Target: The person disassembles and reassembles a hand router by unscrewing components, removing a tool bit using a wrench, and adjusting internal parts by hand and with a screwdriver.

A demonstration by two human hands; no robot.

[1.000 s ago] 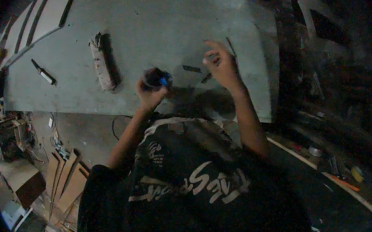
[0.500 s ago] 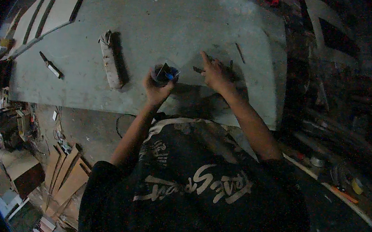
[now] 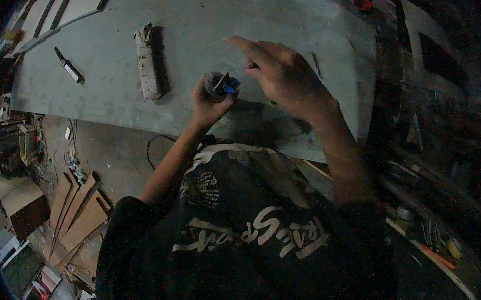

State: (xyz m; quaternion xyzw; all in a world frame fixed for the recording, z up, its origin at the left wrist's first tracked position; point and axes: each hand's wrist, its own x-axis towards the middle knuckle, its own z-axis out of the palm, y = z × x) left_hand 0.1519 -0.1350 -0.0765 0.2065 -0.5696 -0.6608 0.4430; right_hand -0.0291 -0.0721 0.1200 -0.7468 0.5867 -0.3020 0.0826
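Note:
My left hand (image 3: 212, 105) is wrapped round a small clear cup (image 3: 214, 90) above the table. A flat, pale-edged piece (image 3: 222, 81) and something bright blue (image 3: 230, 88) stick up from the cup. Just to the right and above it is my right hand (image 3: 283, 75), one finger stretched out to the left. Its thumb and other fingers are closed on a small, thin, dark item (image 3: 251, 67) too dim to name, its end pointing toward the cup.
On the pale table (image 3: 196, 16) lie a wrapped, roll-like bundle (image 3: 148, 67), a knife-like tool (image 3: 69, 66) and a thin dark stick (image 3: 317, 64). Pale panels (image 3: 86, 2) rest at the far left. Cardboard strips (image 3: 78, 215) lie below the table's front edge.
My right hand has lifted off the table and come up and left toward the cup. The cup in my left hand has shifted slightly up and right.

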